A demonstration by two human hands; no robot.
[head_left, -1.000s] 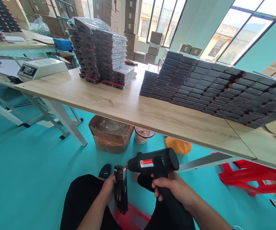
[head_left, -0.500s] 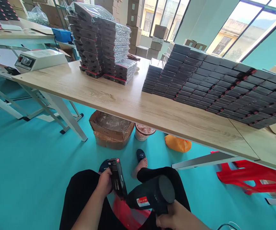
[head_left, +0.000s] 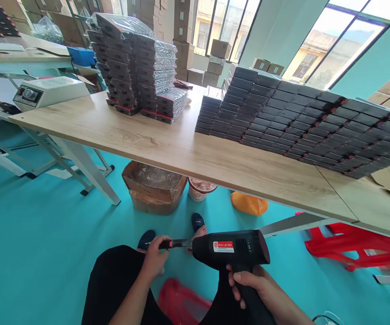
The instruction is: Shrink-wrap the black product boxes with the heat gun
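Observation:
My right hand [head_left: 249, 284] is wrapped round the handle of a black heat gun [head_left: 245, 248] with a red and white label. The gun lies level above my lap, its nozzle pointing left. In my left hand [head_left: 156, 257] is a slim black box [head_left: 177, 243] with a red mark, turned nearly edge-on. The nozzle is at the box's right end; whether they touch, I cannot tell. My fingers cover the box's left part.
A wooden table [head_left: 167, 149] stands ahead, bearing plastic-wrapped box stacks [head_left: 130, 67] and a long wall of black boxes [head_left: 292, 122]. Beneath it are a cardboard carton [head_left: 154, 198], a waste basket [head_left: 199, 194] and an orange bag [head_left: 249, 203]. A red stool [head_left: 360, 248] is at right.
The heat gun has swung level and risen, with its nozzle now at the box. My left hand has turned the box from upright with its broad face showing to nearly edge-on.

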